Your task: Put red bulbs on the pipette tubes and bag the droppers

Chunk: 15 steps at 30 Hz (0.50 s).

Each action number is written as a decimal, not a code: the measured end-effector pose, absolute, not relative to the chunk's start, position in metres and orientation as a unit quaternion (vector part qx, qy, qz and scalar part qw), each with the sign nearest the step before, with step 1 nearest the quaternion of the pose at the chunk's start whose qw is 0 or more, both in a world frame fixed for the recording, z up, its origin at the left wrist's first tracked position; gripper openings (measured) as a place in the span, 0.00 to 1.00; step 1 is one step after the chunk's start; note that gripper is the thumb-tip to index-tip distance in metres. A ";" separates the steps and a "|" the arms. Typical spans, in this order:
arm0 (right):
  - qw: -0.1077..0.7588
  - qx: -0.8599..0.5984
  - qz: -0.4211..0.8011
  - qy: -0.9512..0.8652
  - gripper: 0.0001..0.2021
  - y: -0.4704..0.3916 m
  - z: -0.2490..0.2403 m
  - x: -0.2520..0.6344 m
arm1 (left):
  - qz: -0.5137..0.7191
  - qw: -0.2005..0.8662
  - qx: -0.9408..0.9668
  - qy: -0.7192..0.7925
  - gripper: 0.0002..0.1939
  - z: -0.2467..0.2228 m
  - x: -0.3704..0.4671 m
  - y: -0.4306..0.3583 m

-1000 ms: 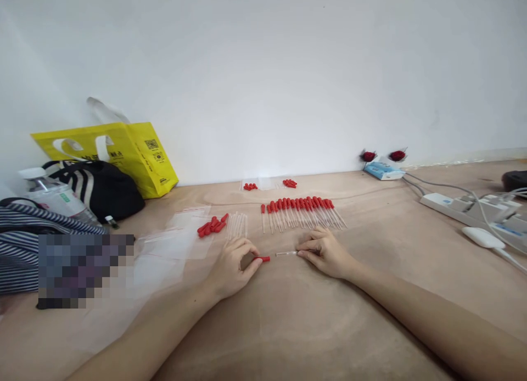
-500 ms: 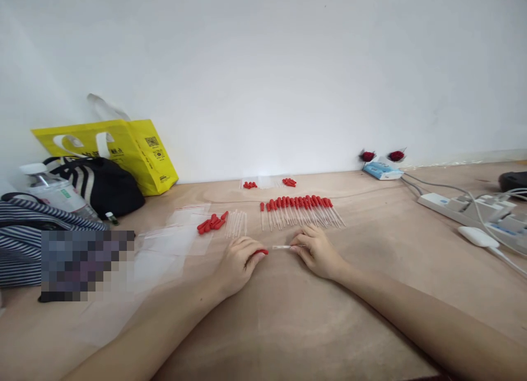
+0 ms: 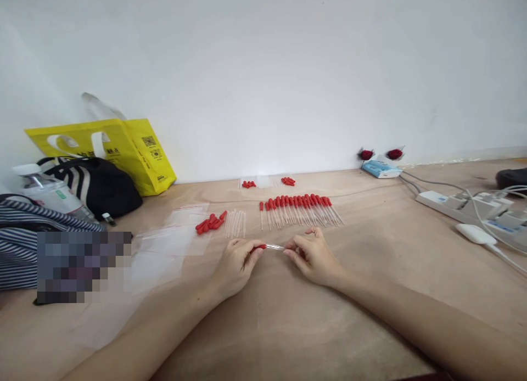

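Note:
My left hand pinches a red rubber dropper bulb, mostly covered by the fingers. Between the fingertips of my right hand is a clear glass dropper tube, lying level, with its left end meeting the bulb's mouth. How deep the tube sits in the bulb I cannot tell. Just beyond my hands, a row of droppers with red bulbs lies side by side on the table. Bare glass tubes lie behind my left hand, beside a small pile of loose red bulbs.
Clear zip bags lie flat at the left. Two more groups of red bulbs lie near the wall. A yellow bag, a black bag and a bottle stand far left. A power strip with cables is at the right.
My right hand has moved left with the glass tube, closing the gap to the bulb. The tube's end now meets the bulb in my left hand.

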State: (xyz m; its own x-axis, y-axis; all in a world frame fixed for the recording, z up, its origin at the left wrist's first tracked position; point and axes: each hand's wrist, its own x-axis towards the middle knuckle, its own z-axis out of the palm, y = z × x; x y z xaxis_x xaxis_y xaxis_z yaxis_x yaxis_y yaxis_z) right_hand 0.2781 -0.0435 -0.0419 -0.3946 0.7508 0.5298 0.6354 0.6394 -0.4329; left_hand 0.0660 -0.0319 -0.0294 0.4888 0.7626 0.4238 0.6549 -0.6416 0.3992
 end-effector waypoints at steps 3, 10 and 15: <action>0.367 -0.396 0.068 -0.839 0.06 -0.046 -0.044 0.275 | 0.309 0.091 0.846 0.424 0.10 -0.030 0.066 -0.031; 0.358 -0.362 0.043 -0.859 0.10 -0.047 -0.044 0.275 | 0.322 0.097 0.850 0.406 0.10 -0.033 0.063 -0.032; 0.315 -0.359 0.004 -0.879 0.11 -0.044 -0.039 0.279 | 0.274 0.087 0.882 0.372 0.09 -0.033 0.064 -0.035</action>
State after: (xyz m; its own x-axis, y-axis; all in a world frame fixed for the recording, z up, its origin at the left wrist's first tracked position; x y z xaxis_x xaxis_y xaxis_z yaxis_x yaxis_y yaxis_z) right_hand 0.2795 -0.0437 -0.0392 -0.5436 0.6335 0.5506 0.6279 0.7423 -0.2341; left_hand 0.0640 -0.0354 -0.0325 0.5728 0.7049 0.4182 0.6093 -0.7075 0.3581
